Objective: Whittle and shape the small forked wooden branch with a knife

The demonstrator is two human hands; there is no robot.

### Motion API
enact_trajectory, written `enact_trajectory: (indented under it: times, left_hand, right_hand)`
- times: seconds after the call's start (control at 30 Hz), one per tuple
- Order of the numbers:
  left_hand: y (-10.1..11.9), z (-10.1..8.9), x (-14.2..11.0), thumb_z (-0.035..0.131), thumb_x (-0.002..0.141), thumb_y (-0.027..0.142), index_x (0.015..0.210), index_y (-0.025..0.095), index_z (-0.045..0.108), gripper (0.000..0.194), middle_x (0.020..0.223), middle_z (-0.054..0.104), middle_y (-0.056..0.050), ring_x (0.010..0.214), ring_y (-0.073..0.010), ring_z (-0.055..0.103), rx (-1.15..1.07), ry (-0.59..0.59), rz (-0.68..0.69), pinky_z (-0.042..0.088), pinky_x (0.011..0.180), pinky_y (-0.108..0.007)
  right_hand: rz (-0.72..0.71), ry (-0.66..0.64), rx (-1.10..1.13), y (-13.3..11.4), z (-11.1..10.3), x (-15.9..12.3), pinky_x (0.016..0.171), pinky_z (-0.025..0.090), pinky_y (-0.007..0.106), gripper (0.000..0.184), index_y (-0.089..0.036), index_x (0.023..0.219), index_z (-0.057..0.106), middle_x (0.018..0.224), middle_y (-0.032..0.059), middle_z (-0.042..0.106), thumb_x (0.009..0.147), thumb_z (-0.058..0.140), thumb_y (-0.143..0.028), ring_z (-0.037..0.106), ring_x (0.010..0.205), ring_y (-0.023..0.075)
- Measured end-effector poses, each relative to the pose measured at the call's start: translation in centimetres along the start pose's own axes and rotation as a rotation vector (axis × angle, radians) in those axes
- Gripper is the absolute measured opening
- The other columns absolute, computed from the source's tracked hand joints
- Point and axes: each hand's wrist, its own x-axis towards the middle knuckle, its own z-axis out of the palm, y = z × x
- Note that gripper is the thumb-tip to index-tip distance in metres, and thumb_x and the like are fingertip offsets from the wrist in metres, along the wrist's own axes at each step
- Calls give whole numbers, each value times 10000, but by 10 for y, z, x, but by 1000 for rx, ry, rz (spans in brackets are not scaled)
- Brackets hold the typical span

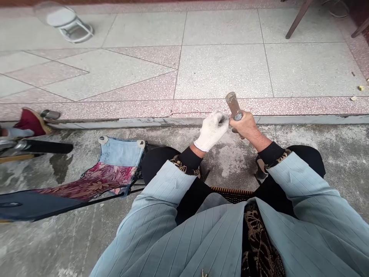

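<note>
My right hand (245, 124) is bare and wrapped round a thick, worn cylindrical tool (233, 103) with a greyish-brown body and a ridged metal band just above my fist. It tilts up and away from me, and part of a darker end shows below the hand. My left hand (213, 129) wears a white knitted glove. Its fingers are curled into a pinch against the right thumb, and whatever they hold is hidden. Both hands are above the concrete strip in front of my knees.
A low step edge (138, 122) runs across, beyond the hands. A folding chair (103, 175) with patterned fabric stands at left, near another person's red shoe (31, 121) and a metal cup (50, 114). A white stool (72, 25) and wooden legs (298, 19) are farther back.
</note>
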Motion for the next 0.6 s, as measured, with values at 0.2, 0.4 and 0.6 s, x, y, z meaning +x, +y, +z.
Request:
enact_trajectory:
  times: [0.2, 0.4, 0.6]
  left_hand:
    - [-3, 3, 3, 533, 766, 157, 745, 171, 599, 71, 830, 616, -86, 819, -217, 565, 259, -64, 63, 406, 706, -332]
    - [0, 1, 3, 548, 769, 170, 815, 173, 616, 82, 884, 619, -109, 927, -264, 552, 345, -61, 126, 406, 795, -390]
    - [2, 17, -1, 515, 787, 162, 764, 180, 572, 64, 874, 634, -52, 864, -174, 584, -9, 169, -51, 455, 783, -312]
  right_hand:
    - [-112, -19, -283, 3, 0, 3, 557, 346, 263, 167, -171, 627, 543, 572, 0, 518, 642, 576, -334, 439, 570, 131]
    - [-2, -21, -104, 0, 4, 0, 522, 362, 260, 160, -187, 612, 505, 551, -9, 486, 627, 587, -323, 446, 548, 129]
    - [266, -61, 510, -9, 12, -7, 475, 414, 238, 65, -192, 622, 482, 511, -38, 447, 604, 532, -230, 447, 478, 101]
